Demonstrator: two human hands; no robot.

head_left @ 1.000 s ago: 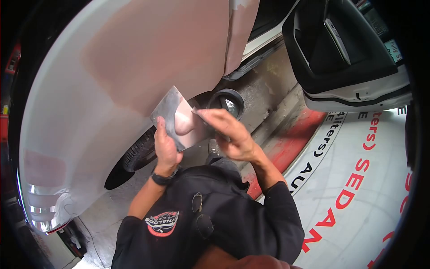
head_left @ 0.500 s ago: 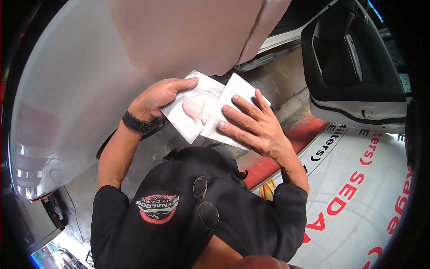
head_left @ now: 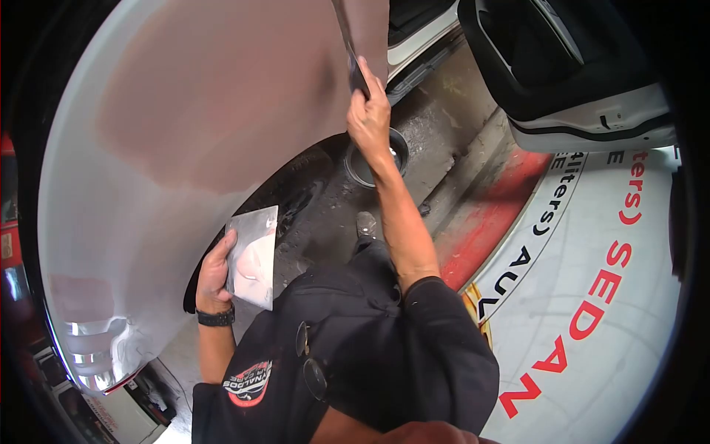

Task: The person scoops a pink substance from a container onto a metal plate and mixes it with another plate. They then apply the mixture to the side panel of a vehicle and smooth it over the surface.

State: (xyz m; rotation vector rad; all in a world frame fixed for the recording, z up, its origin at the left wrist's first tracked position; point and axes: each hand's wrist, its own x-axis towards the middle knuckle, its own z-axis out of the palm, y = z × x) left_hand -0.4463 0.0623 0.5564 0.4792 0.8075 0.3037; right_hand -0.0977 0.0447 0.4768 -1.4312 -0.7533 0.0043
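My left hand (head_left: 216,270) grips a flat white mixing board (head_left: 264,222) by its left edge, held low in front of the fender. A smooth patch of pale pink putty (head_left: 255,260) lies on the board. My right hand (head_left: 370,118) is raised at the rear edge of the car's body panel (head_left: 222,96), its fingers closed on a thin spreader (head_left: 358,78). The spreader shows nearly edge-on, dark against the panel, and is partly hidden by the fingers. A broad dull pinkish area covers much of the panel.
A round dark bucket (head_left: 357,169) stands on the stained floor below my right forearm. An open car door (head_left: 562,81) juts out at upper right. A white printed banner (head_left: 577,318) with red and black letters spreads along the right, beside a red-painted strip (head_left: 488,229).
My right hand has moved the spreader off the board and up to the panel's edge. My left hand has lowered the board, now tilted more upright. The view has shifted.
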